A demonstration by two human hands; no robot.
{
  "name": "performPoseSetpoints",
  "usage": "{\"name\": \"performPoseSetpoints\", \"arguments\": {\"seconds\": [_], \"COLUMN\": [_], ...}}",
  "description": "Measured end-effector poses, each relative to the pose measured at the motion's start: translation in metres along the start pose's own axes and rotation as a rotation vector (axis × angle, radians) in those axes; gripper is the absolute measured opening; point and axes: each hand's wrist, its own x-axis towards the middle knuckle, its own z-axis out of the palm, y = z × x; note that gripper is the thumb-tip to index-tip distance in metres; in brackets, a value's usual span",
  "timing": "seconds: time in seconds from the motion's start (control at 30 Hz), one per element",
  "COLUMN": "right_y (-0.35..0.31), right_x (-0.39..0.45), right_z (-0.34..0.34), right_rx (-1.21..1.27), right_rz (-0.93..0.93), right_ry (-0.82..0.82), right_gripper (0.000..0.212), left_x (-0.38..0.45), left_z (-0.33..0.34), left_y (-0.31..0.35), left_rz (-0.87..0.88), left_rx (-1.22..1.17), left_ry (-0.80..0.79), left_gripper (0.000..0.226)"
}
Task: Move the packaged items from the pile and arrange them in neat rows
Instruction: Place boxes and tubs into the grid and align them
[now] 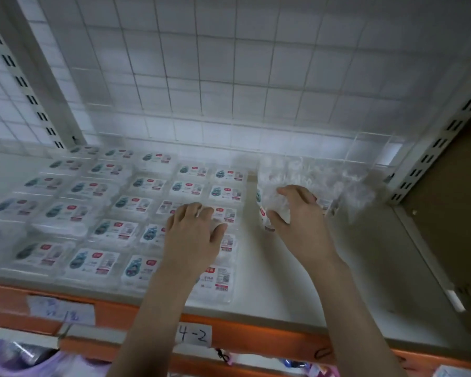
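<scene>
While your right hand (297,213) closes around a clear plastic packet (267,205) from the crinkled pile (324,183), your left hand (195,235) lies flat, fingers loose, on labelled packets (98,202) rowed across the white shelf (297,289).

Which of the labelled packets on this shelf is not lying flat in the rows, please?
The packet gripped in the right hand, beside the clear-wrapped pile: it stands tilted on edge, while every other packet lies label-up in the rows, including those under the left hand.
</scene>
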Motion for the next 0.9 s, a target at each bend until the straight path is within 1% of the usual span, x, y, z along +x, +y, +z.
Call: {"name": "performPoseSetpoints", "arguments": {"seconds": [0.17,0.27,0.37,0.47,0.57,0.67,0.8,0.9], "right_y": [-0.005,-0.020,-0.052,-0.102,-0.168,-0.245,-0.355,-0.431], "right_x": [0.003,0.002,-0.002,-0.006,-0.012,-0.025,-0.046,-0.057], "right_z": [0.003,0.005,0.016,0.042,0.084,0.135,0.209,0.262], "right_rx": [-0.105,-0.165,-0.164,-0.112,-0.048,0.033,0.139,0.210], "right_rz": [0.022,0.027,-0.021,-0.088,-0.149,-0.223,-0.313,-0.395], "right_ry": [0.027,0.084,0.142,0.130,0.095,0.044,-0.021,-0.101], "right_gripper": [0.044,0.049,0.047,0.043,0.038,0.036,0.032,0.030], "left_x": [0.002,0.001,-0.005,-0.019,-0.039,-0.067,-0.119,-0.159], "left_z": [-0.010,-0.020,-0.038,-0.065,-0.095,-0.125,-0.164,-0.189], "left_y": [-0.015,-0.030,-0.056,-0.098,-0.160,-0.242,-0.360,-0.441], "left_rz": [0.001,0.015,0.022,0.014,-0.019,-0.097,-0.243,-0.371], "left_rx": [0.006,0.009,-0.016,-0.034,-0.053,-0.044,-0.026,0.003], "left_ry": [-0.004,0.018,0.065,0.119,0.220,0.322,0.352,0.395], "left_gripper": [0.046,0.047,0.046,0.044,0.038,0.031,0.037,0.042]}}
